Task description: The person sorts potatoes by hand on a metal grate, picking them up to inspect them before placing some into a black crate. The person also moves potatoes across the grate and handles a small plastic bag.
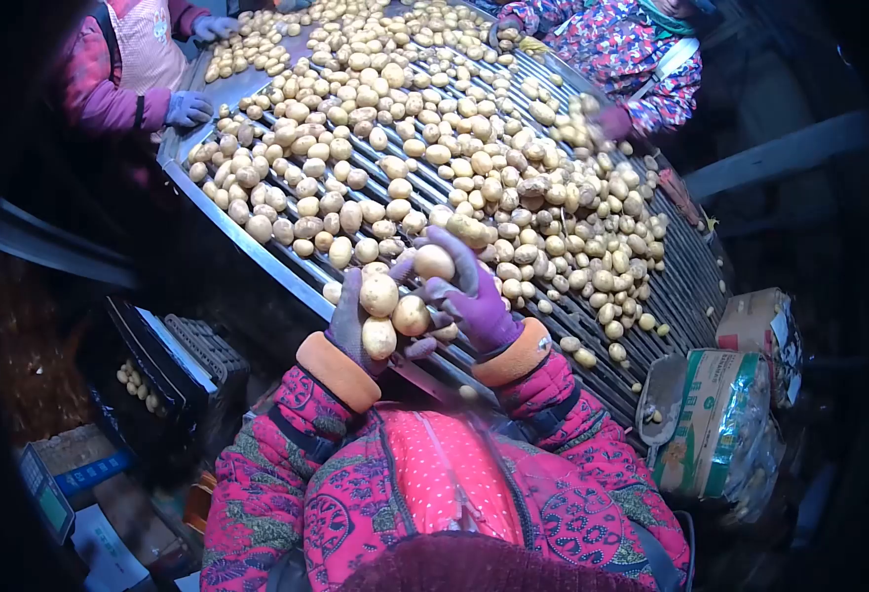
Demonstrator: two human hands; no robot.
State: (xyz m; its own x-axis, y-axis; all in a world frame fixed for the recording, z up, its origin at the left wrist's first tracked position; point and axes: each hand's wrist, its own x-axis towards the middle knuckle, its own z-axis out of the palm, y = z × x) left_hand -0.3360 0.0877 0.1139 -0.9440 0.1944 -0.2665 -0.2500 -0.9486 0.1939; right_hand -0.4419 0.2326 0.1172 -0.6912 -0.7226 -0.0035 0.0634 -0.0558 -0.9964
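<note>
My left hand (353, 321), in a grey and purple glove, is closed round several potatoes (379, 294) near the table's metal edge. My right hand (469, 296), gloved in purple, grips a single potato (434, 262) between thumb and fingers, just above and to the right of the left hand's potatoes. Another potato (411, 316) sits between the two hands, against the left hand's bunch. Beyond my hands, many loose potatoes (395, 148) cover the slatted sorting table (602, 380).
Across the table stand two people, one with blue gloves (189, 109), the other in a patterned jacket (612, 49). A cardboard box (706, 419) and a scoop-like container (661, 400) are at the right. A dark crate (138, 380) holding potatoes stands at the lower left, near a scale (47, 498).
</note>
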